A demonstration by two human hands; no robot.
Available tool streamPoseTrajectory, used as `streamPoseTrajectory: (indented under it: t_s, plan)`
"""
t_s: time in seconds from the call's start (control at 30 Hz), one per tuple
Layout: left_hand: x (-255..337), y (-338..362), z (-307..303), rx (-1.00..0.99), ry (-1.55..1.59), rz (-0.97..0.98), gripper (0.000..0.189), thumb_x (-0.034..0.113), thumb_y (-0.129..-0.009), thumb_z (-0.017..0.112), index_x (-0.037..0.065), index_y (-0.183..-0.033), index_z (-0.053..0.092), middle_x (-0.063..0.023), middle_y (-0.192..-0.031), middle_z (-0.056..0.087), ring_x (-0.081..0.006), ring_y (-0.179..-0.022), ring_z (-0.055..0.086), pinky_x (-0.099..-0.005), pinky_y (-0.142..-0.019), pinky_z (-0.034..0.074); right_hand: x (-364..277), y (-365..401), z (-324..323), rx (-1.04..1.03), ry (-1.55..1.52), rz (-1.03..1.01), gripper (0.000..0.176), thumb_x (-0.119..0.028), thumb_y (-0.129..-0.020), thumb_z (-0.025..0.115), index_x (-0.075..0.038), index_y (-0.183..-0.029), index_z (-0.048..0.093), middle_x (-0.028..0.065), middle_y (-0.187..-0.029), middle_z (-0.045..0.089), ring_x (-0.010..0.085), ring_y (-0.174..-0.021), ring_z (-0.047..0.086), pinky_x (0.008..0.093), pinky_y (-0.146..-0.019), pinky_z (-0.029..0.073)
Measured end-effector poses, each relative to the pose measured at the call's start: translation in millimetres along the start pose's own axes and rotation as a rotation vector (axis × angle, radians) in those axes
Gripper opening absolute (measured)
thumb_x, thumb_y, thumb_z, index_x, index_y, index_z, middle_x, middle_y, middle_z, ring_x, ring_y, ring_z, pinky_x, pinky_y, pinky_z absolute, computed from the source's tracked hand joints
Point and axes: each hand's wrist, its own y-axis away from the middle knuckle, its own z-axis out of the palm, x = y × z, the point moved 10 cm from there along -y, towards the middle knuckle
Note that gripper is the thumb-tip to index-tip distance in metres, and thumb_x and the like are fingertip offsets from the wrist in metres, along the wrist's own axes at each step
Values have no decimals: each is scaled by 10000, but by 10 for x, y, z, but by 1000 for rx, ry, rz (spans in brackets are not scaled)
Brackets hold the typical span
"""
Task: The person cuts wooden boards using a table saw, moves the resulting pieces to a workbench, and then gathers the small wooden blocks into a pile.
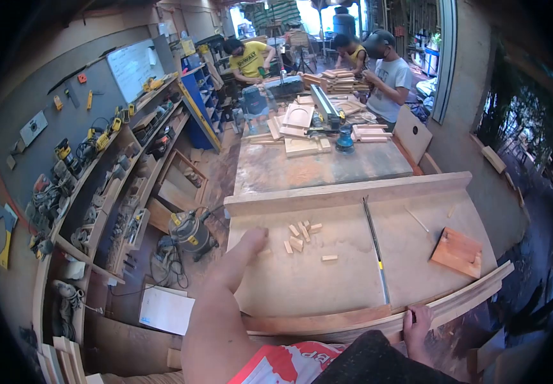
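Observation:
My left hand reaches to the left side of the plywood panel, its fingers curled low over the surface. What the fingers hold, if anything, is hidden. Just right of that hand lie several small wooden blocks in a loose cluster, and a single block sits apart from them. My right hand is at the near edge, fingers bent over the long wooden rail. A dark metal track crosses the panel. Right of it lies a reddish wooden board with a notch.
A raised wooden fence closes the panel's far side. Beyond it, a workbench carries wooden frames, a blue sander and a saw; several co-workers are there. Tool shelves line the left wall. A shop vacuum stands on the floor.

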Motion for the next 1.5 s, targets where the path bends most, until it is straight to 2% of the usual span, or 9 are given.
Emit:
streamPoseTrajectory:
  t_s: [0.1, 0.2, 0.3, 0.43, 0.5, 0.73, 0.83, 1.23, 1.5]
  plan:
    - [-56, -78, 57, 38, 16, -54, 190, 201, -816, 614, 119, -983, 655, -186, -1023, 666, -362, -984, 648, -447, -846, 519, 0, -3, -5, 4, -5, 0, 106, -102, -827, 646, -68, -927, 632, 114, -919, 633, 334, -981, 560, 484, -971, 379]
    - [-68, -76, 36, 58, 15, -69, 148, 202, -819, 618, 123, -940, 650, -180, -996, 672, -362, -965, 651, -451, -818, 518, -7, -8, 3, 7, 2, -6, 106, -103, -829, 642, -66, -927, 631, 115, -921, 634, 334, -988, 561, 481, -975, 378]
    - [-107, -145, 95, 88, -12, -24, 140, 200, -815, 624, 125, -931, 650, -164, -970, 680, -356, -949, 655, -451, -809, 518, 46, 16, 46, 8, 12, -5, 104, -97, -831, 634, -61, -928, 630, 117, -927, 632, 331, -989, 562, 479, -974, 380]
    - [-177, -148, 151, 25, 16, -90, 144, 202, -808, 632, 125, -928, 652, -154, -939, 686, -351, -927, 661, -447, -804, 520, 47, 23, 55, 2, 8, 12, 102, -93, -831, 632, -60, -928, 628, 117, -941, 630, 329, -990, 563, 478, -973, 380]
    - [-169, -166, 137, 98, 9, -35, 145, 204, -803, 620, 131, -923, 657, -154, -912, 691, -352, -909, 666, -454, -789, 521, 15, 11, 34, 25, 12, -8, 96, -92, -832, 631, -60, -922, 626, 115, -952, 629, 328, -984, 564, 476, -964, 383]
    - [-164, -195, 165, 45, 13, -33, 154, 213, -795, 601, 137, -911, 669, -162, -930, 689, -362, -898, 665, -461, -786, 522, 18, 14, 51, 10, 47, -18, 88, -91, -838, 626, -64, -922, 624, 114, -949, 625, 328, -974, 562, 473, -953, 382]
    - [-206, -176, 159, 59, 50, -70, 151, 212, -786, 608, 131, -897, 669, -168, -941, 688, -363, -903, 664, -461, -797, 521, 34, 17, 66, -1, 40, -9, 89, -93, -840, 625, -65, -924, 623, 114, -944, 623, 327, -973, 560, 472, -956, 380]
    - [-175, -204, 161, 34, 11, -25, 191, 231, -766, 660, 129, -925, 688, -165, -992, 687, -346, -956, 661, -436, -824, 522, 17, 14, 61, -6, 57, 1, 66, -103, -861, 610, -62, -911, 624, 123, -940, 620, 335, -970, 559, 472, -951, 382]
    - [-132, -112, 82, 7, 46, -64, 213, 164, -789, 642, 137, -998, 673, -154, -1057, 684, -347, -1003, 653, -426, -844, 519, -8, 5, 50, 2, 67, 16, 76, -102, -857, 608, -58, -916, 625, 130, -935, 611, 349, -965, 556, 473, -946, 384]
